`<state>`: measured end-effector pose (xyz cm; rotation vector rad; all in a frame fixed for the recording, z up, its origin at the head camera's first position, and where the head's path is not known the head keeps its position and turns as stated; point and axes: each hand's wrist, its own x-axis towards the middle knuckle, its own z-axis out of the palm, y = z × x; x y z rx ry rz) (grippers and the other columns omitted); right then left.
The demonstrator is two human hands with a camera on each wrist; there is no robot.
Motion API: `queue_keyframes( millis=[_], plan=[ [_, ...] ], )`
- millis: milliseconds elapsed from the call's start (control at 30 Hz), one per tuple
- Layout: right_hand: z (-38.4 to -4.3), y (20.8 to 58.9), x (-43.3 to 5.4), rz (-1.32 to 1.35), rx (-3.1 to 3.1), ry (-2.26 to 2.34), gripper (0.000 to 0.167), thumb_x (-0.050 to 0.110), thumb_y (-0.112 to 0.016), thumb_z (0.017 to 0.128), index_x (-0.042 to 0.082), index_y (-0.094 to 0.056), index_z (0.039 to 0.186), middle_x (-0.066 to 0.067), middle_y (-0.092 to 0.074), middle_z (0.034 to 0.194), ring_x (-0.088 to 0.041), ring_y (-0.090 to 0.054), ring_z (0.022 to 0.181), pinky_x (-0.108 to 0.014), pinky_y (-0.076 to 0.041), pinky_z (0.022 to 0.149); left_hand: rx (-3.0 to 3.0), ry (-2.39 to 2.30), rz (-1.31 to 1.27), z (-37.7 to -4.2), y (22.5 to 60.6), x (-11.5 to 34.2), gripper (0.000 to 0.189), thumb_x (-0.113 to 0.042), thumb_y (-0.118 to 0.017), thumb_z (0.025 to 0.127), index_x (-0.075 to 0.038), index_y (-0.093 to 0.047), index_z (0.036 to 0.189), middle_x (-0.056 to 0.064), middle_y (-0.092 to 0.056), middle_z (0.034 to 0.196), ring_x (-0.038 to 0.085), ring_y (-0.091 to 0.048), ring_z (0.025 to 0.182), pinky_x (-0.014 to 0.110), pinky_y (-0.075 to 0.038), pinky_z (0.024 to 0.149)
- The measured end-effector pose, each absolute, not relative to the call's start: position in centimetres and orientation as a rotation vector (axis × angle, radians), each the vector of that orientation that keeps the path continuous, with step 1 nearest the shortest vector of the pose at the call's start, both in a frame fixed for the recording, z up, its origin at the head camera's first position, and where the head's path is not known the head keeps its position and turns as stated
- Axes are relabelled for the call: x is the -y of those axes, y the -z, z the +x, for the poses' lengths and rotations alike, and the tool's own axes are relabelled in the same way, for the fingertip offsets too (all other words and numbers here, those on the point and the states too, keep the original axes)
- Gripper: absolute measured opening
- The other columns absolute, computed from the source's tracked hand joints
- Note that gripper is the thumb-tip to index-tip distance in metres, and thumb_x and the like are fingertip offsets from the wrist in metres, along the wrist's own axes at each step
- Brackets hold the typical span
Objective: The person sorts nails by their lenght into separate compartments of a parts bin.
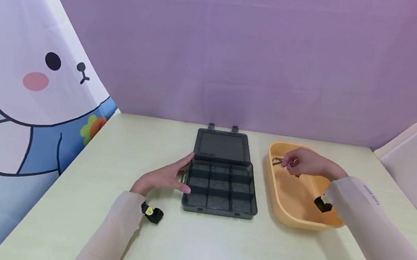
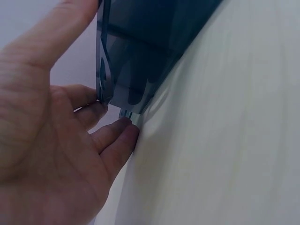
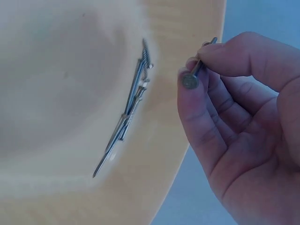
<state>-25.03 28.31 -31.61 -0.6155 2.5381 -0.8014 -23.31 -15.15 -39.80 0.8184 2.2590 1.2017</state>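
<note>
A dark, see-through compartment box stands on the table with its lid folded back. My left hand rests against the box's left side, thumb and fingers spread apart. The left wrist view shows those fingertips touching the box wall. Over the far end of a yellow-orange basin, my right hand pinches a metal nail between thumb and fingers. Its flat round nail head faces the right wrist camera. Below it, several loose nails and screws lie in a line on the basin floor.
The pale table carries the box in the middle and the basin at the right. A purple cloth hangs behind it, with a cartoon-printed cloth at the left. Each wrist wears a small black camera.
</note>
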Motion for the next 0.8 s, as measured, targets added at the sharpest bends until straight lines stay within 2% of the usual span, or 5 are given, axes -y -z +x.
queue_keyframes(
  millis=[200, 433, 633, 800],
  plan=[
    [-24.8, 30.8, -27.2, -0.665, -2.541, 0.787, 0.018, -0.006, -0.057, 0.080, -0.003, -0.062, 0.097, -0.008, -0.059, 0.078, -0.010, -0.051, 0.061, -0.026, -0.049, 0.055, -2.267, -1.191, 0.795, -23.3, 39.7, 15.1, 0.115, -0.035, -0.078, 0.078, -0.014, 0.006, 0.154, 0.005, 0.008, 0.161, 0.029, 0.001, 0.148, 0.050, -0.011, 0.119],
    [-24.9, 30.3, -26.0, -0.725, -2.523, 0.791, 0.018, -0.007, -0.057, 0.080, -0.001, -0.063, 0.096, -0.007, -0.058, 0.077, -0.010, -0.051, 0.061, -0.025, -0.048, 0.056, -2.241, -1.206, 0.781, -23.5, 39.8, 15.1, 0.115, -0.034, -0.078, 0.079, -0.014, 0.007, 0.154, 0.007, 0.009, 0.161, 0.036, -0.009, 0.147, 0.051, -0.016, 0.118],
    [-25.1, 29.9, -24.6, -0.774, -2.527, 0.780, 0.019, -0.009, -0.055, 0.077, 0.001, -0.063, 0.091, -0.004, -0.057, 0.075, -0.010, -0.051, 0.060, -0.024, -0.045, 0.056, -2.230, -1.212, 0.779, -23.5, 39.8, 15.0, 0.113, -0.031, -0.077, 0.080, -0.014, 0.007, 0.154, 0.007, 0.009, 0.161, 0.037, -0.010, 0.146, 0.051, -0.016, 0.118],
    [-25.4, 30.1, -23.5, -0.789, -2.527, 0.782, 0.023, -0.009, -0.054, 0.077, 0.005, -0.065, 0.091, -0.007, -0.060, 0.079, -0.011, -0.054, 0.064, -0.024, -0.048, 0.059, -2.227, -1.214, 0.777, -23.5, 39.8, 15.1, 0.115, -0.035, -0.078, 0.079, -0.015, 0.007, 0.154, 0.007, 0.009, 0.161, 0.037, -0.012, 0.146, 0.051, -0.017, 0.118]
  ],
)
